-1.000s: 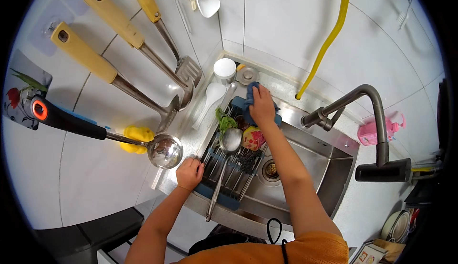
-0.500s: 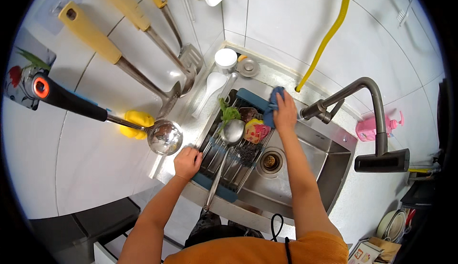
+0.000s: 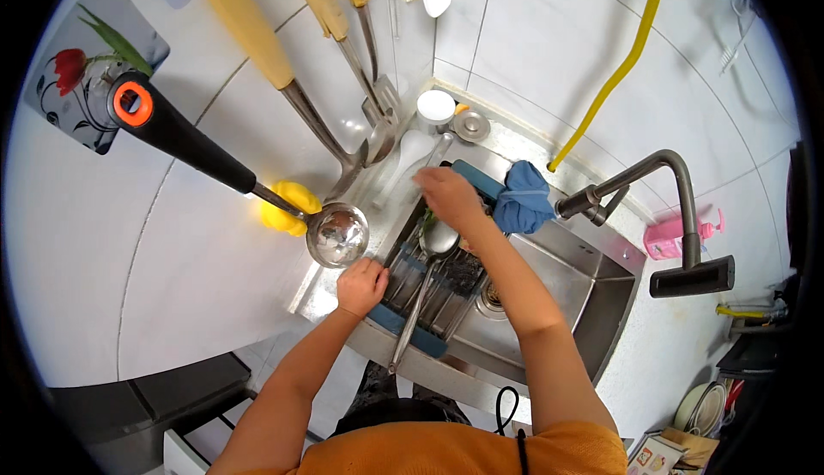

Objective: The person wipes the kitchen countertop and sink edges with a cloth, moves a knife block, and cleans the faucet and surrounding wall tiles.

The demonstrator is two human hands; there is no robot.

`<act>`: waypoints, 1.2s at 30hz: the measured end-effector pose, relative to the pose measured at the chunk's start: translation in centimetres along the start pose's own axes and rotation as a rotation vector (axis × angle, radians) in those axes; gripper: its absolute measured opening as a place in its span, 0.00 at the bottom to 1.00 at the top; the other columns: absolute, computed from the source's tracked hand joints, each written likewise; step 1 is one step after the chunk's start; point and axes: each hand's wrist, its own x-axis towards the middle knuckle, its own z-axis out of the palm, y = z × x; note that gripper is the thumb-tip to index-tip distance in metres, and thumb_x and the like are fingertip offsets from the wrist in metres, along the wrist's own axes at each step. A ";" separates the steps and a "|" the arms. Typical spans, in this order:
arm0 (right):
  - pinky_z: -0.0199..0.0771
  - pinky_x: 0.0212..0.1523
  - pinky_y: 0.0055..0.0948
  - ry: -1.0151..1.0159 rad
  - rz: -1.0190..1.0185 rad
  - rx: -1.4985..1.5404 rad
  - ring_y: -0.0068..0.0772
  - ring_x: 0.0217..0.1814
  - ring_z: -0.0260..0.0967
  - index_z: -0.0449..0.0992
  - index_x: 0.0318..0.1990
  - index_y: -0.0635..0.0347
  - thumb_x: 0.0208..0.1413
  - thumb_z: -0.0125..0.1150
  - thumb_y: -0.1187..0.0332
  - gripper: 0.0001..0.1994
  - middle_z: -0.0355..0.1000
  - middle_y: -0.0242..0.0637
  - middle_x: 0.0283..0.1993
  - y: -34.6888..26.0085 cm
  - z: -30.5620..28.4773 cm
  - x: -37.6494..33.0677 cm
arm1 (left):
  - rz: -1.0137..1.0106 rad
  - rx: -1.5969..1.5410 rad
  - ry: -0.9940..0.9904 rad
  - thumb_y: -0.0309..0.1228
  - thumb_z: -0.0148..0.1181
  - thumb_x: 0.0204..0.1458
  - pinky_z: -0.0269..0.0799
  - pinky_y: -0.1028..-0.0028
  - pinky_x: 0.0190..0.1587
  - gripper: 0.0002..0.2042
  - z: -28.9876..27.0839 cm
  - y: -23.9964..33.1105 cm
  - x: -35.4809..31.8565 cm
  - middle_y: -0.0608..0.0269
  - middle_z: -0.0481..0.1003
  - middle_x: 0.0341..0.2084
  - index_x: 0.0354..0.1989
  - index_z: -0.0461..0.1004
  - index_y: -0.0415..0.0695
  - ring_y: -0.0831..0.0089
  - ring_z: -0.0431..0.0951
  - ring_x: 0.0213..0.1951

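My right hand (image 3: pixel 453 198) is over the back left of the sink, its blurred fingertips close to a metal handle (image 3: pixel 439 150) on the counter. Whether it touches the handle I cannot tell. A crumpled blue cloth (image 3: pixel 524 199) lies on the sink's back rim by the faucet. My left hand (image 3: pixel 361 288) rests curled on the left counter edge, beside the roll-up drying rack (image 3: pixel 410 332). On the rack lie a large metal spoon (image 3: pixel 440 238) and a dark scouring pad (image 3: pixel 464 272). My right hand and forearm largely cover the leafy greens and a colourful packet.
A grey faucet (image 3: pixel 678 166) arches over the sink's right side (image 3: pixel 549 273). A pink pump bottle (image 3: pixel 674 236) stands behind it. A shiny ladle (image 3: pixel 338 235) and yellow-handled utensils (image 3: pixel 245 24) hang at left. A white-lidded jar (image 3: pixel 436 108) and sink stopper (image 3: pixel 471 126) sit at the back.
My right hand has let go of the blue cloth, leaving it by the faucet, and has moved left across the rack. The view has shifted; my left hand stays at the counter edge.
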 end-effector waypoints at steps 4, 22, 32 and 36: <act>0.69 0.40 0.30 -0.118 -0.102 -0.241 0.33 0.40 0.69 0.77 0.38 0.52 0.45 0.53 0.71 0.12 0.72 0.32 0.36 -1.3 2.8 1.0 | -0.017 -0.052 0.009 0.29 0.60 0.45 0.68 0.66 0.26 0.06 -0.1 0.0 0.1 0.59 0.70 0.21 0.22 0.71 0.43 0.61 0.72 0.25; 0.66 0.40 0.30 -0.265 -0.190 -0.387 0.32 0.41 0.66 0.72 0.32 0.51 0.45 0.53 0.70 0.05 0.67 0.30 0.33 -3.1 4.3 1.3 | -0.812 -0.750 0.234 0.27 0.57 0.47 0.67 0.75 0.28 0.07 2.3 -4.5 -1.3 0.60 0.74 0.19 0.30 0.75 0.36 0.77 0.71 0.23; 0.66 0.36 0.36 0.065 -0.047 -0.161 0.38 0.36 0.68 0.70 0.34 0.56 0.46 0.57 0.71 0.07 0.71 0.34 0.33 -6.0 -3.0 0.2 | -0.655 -0.584 0.227 0.33 0.56 0.53 0.61 0.76 0.23 0.11 -3.1 -3.2 -3.0 0.64 0.66 0.13 0.24 0.70 0.38 0.80 0.62 0.18; 0.64 0.34 0.38 0.230 0.095 -0.083 0.40 0.34 0.67 0.71 0.35 0.57 0.44 0.61 0.71 0.09 0.70 0.37 0.30 -9.0 -6.9 0.6 | -0.638 -0.509 0.183 0.33 0.57 0.52 0.63 0.73 0.24 0.11 -5.3 -2.5 -4.0 0.60 0.68 0.14 0.24 0.71 0.38 0.74 0.65 0.18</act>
